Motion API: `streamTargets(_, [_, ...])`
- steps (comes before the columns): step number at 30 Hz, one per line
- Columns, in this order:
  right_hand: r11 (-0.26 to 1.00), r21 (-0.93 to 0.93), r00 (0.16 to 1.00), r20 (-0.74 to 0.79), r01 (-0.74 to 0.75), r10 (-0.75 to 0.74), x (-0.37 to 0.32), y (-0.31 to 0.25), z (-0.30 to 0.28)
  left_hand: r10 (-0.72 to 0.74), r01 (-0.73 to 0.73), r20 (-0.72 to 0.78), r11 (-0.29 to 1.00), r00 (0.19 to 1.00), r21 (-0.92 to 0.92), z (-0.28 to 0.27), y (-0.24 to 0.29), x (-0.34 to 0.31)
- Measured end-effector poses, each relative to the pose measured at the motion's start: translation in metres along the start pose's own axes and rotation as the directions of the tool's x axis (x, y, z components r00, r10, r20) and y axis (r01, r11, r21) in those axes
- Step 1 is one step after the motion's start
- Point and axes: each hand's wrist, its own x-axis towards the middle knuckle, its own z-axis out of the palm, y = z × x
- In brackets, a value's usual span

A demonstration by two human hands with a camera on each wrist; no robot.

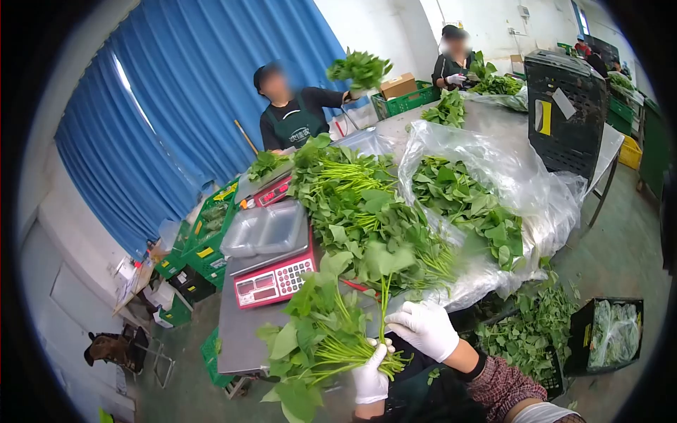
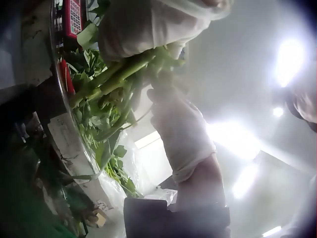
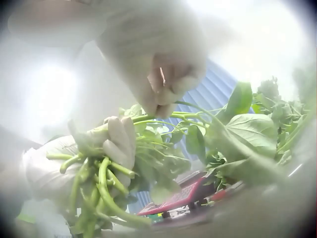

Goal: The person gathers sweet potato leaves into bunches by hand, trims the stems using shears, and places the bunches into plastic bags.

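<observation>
My white-gloved left hand [image 1: 371, 377] grips a bunch of leafy green stems [image 1: 324, 338] near their cut ends, leaves fanning out to the left. In the right wrist view the thick stem ends [image 3: 106, 186] stick out past the curled fingers [image 3: 120, 141]. Close beside it, my gloved right hand [image 1: 427, 330] pinches a single leafy sprig [image 1: 385, 299] between thumb and fingers, its leaf upward. The left wrist view has the right hand [image 2: 181, 129] just beyond the stems [image 2: 119, 77]. A large heap of greens [image 1: 367, 204] lies on the table in front.
A red-framed scale [image 1: 275, 278] carries clear plastic trays [image 1: 264, 229] on the left. Clear plastic sheeting [image 1: 486, 151] surrounds more greens at the right. A black crate [image 1: 564, 113] stands on the table beyond. Two people work across the table, one [image 1: 293, 116] lifting a bunch.
</observation>
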Motion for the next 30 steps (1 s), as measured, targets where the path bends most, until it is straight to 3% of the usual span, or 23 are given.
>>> streamTargets(3, [0.998,0.028,0.998,-0.027,-0.054,0.054,-0.005,-0.004,0.001,0.013,-0.013,0.013,1.000,1.000,0.007,0.001,-0.006,-0.001])
streamTargets(5, [0.843,0.446,0.930,-0.061,-0.300,0.363,-0.012,-0.012,0.008,-0.010,0.011,0.016,1.000,1.000,-0.024,0.000,-0.007,-0.001])
streamTargets(6, [0.843,0.447,0.930,-0.060,-0.299,0.362,-0.017,-0.008,0.014,-0.033,0.034,0.020,0.998,0.999,-0.051,-0.001,-0.007,-0.001])
streamTargets(8, [0.420,0.760,0.791,0.197,-0.496,0.579,-0.027,0.004,0.030,-0.074,0.076,0.038,0.995,0.997,-0.065,0.001,-0.002,-0.002])
streamTargets(12, [0.207,0.860,0.724,0.238,-0.467,0.647,-0.025,-0.002,0.022,-0.139,0.161,0.135,0.972,0.981,-0.171,-0.004,-0.003,-0.003])
streamTargets(13, [0.004,0.863,0.688,0.400,-0.505,0.606,-0.028,0.006,0.019,-0.143,0.165,0.135,0.971,0.980,-0.171,-0.006,-0.003,-0.003])
streamTargets(14, [0.005,0.863,0.688,0.399,-0.505,0.607,-0.028,0.011,0.020,-0.171,0.202,0.151,0.953,0.974,-0.226,-0.008,-0.002,-0.003])
streamTargets(16, [0.337,0.753,0.787,0.372,-0.566,0.492,-0.026,0.015,0.021,-0.193,0.235,0.169,0.930,0.966,-0.282,-0.009,-0.002,-0.001])
streamTargets(18, [0.481,0.659,0.815,0.436,-0.578,0.382,-0.021,0.012,0.013,-0.222,0.273,0.206,0.924,0.953,-0.267,-0.010,-0.003,-0.001])
streamTargets(20, [0.011,0.771,0.736,0.604,-0.637,0.307,-0.016,0.000,0.004,-0.239,0.288,0.208,0.923,0.949,-0.256,-0.012,-0.005,-0.002])
streamTargets(21, [0.011,0.771,0.736,0.603,-0.637,0.307,-0.018,0.003,0.005,-0.249,0.288,0.189,0.932,0.950,-0.218,-0.012,-0.005,-0.003])
streamTargets(23, [0.473,0.603,0.766,0.489,-0.642,0.417,-0.021,0.008,0.008,-0.254,0.283,0.167,0.942,0.953,-0.179,-0.010,-0.005,-0.003])
streamTargets(24, [0.472,0.605,0.767,0.490,-0.642,0.415,-0.022,0.006,0.007,-0.201,0.210,0.149,0.976,0.968,-0.050,-0.007,-0.005,-0.004])
streamTargets(25, [0.676,0.494,0.836,0.369,-0.547,0.406,-0.022,0.000,0.004,-0.145,0.135,0.139,0.988,0.980,0.081,-0.006,-0.006,-0.004])
streamTargets(26, [0.836,0.338,0.898,0.251,-0.432,0.362,-0.021,-0.003,0.002,-0.145,0.135,0.138,0.988,0.980,0.081,-0.006,-0.009,-0.004])
streamTargets(28, [0.866,0.353,0.932,0.217,-0.353,0.291,-0.021,-0.002,0.002,-0.092,0.093,0.099,0.996,0.991,-0.009,-0.005,-0.013,-0.002])
streamTargets(30, [0.968,0.226,0.988,0.129,-0.110,0.082,-0.021,0.001,-0.003,-0.102,0.110,0.105,0.991,0.989,-0.078,0.000,-0.012,-0.004])
